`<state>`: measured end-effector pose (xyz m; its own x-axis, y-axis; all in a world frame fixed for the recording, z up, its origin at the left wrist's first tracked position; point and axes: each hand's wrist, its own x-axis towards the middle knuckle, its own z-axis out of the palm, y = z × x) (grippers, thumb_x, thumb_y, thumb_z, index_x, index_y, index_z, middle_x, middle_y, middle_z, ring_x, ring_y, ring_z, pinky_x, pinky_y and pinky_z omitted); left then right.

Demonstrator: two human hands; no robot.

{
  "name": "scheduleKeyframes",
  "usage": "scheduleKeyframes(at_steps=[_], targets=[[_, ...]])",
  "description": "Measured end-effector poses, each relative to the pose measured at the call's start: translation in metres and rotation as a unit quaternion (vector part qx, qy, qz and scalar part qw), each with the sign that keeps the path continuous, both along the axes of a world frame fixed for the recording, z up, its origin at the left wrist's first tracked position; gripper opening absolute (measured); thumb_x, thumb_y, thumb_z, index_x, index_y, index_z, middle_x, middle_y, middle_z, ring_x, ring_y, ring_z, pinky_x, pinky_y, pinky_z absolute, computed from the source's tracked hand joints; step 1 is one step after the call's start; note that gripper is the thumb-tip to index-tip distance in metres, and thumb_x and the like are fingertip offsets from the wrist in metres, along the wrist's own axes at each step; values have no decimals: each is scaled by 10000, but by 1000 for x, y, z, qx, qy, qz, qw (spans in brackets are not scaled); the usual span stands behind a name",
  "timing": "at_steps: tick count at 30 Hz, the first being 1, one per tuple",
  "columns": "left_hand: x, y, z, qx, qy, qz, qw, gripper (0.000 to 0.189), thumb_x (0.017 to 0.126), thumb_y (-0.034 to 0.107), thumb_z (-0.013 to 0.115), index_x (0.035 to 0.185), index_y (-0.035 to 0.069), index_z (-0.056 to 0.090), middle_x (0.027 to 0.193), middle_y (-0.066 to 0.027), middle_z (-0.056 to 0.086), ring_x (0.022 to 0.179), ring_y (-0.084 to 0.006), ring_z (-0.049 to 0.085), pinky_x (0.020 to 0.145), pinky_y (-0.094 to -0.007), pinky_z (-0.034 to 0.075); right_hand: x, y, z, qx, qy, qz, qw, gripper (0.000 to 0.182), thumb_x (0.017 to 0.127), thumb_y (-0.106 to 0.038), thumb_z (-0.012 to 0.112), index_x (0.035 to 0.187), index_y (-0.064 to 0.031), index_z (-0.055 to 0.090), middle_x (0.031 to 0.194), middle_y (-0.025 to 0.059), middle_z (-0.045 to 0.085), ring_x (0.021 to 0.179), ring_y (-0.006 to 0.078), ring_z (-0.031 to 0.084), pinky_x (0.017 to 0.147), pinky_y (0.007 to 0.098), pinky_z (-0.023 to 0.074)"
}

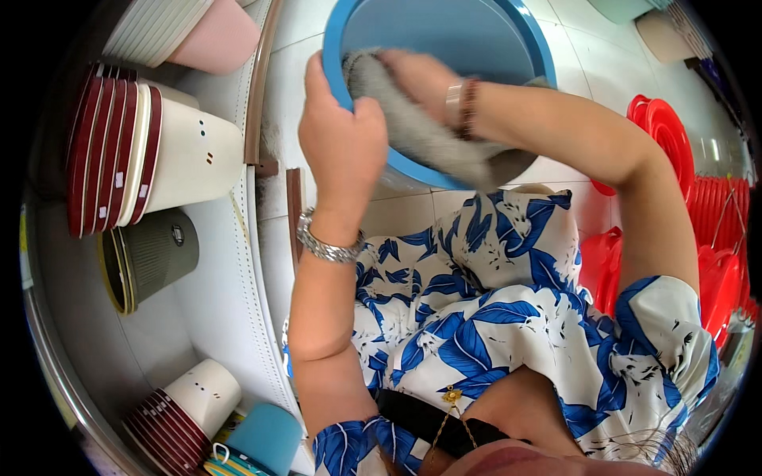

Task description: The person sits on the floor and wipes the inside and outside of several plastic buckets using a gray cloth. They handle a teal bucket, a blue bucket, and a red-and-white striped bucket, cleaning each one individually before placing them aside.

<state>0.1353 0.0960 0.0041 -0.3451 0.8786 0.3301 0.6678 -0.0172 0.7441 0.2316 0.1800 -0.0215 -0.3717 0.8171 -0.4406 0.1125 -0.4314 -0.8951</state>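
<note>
A blue plastic tub (539,35) stands tilted before me, its mouth facing me. My left hand (343,143) grips its left rim, with the thumb over the edge. Inside the left part of the mouth, my right hand (419,80) presses on a grey cloth (411,128), blurred by motion. The cloth hangs over the near rim, and its lower end is blurred. The fingertips of my right hand are partly hidden by the cloth.
On the left, a white shelf (217,262) holds stacked cream and dark red bins (196,154), a grey-green bin (164,256) and a blue bin (268,437). Red plastic goods (717,220) stand at right. Pale floor tiles (396,217) lie below the tub.
</note>
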Motion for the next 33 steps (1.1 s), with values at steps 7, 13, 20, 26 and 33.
scheduleKeyframes(at_steps=[7,13,20,26,33], targets=[[-8,-1,-7,-2,-42,-18,999,531,753,38,463,1284,32,480,930,-176,662,714,-230,640,693,-321,507,10,-33,-99,219,-169,317,907,411,907,-291,424,1277,-123,483,1219,207,550,1119,361,534,1004,409,373],[1,18,-8,-5,-92,-32,995,518,750,51,469,1267,14,494,955,-156,666,721,-200,631,707,-307,503,32,51,-129,368,-561,628,393,363,921,-214,416,1225,-90,572,1225,152,557,1133,304,529,1003,386,374],[10,12,3,-60,-122,-50,989,499,736,43,472,1231,3,516,839,-84,635,638,-126,564,640,-256,480,-37,81,-139,369,-509,273,728,359,890,-232,464,1209,-114,579,1200,125,550,1099,284,530,956,391,384],[-7,24,7,-56,-179,-108,976,496,726,20,472,1218,-6,523,853,-54,632,643,-88,541,624,-235,472,-53,46,-153,452,-442,364,684,359,864,-246,505,1195,-134,585,1179,102,544,1069,266,531,916,396,392],[2,12,1,-64,-146,-45,986,513,745,37,465,1255,0,502,891,-92,650,658,-116,566,636,-255,480,-8,41,-145,661,-318,613,292,364,832,-264,553,1178,-158,592,1154,76,537,1034,246,532,870,402,401]])
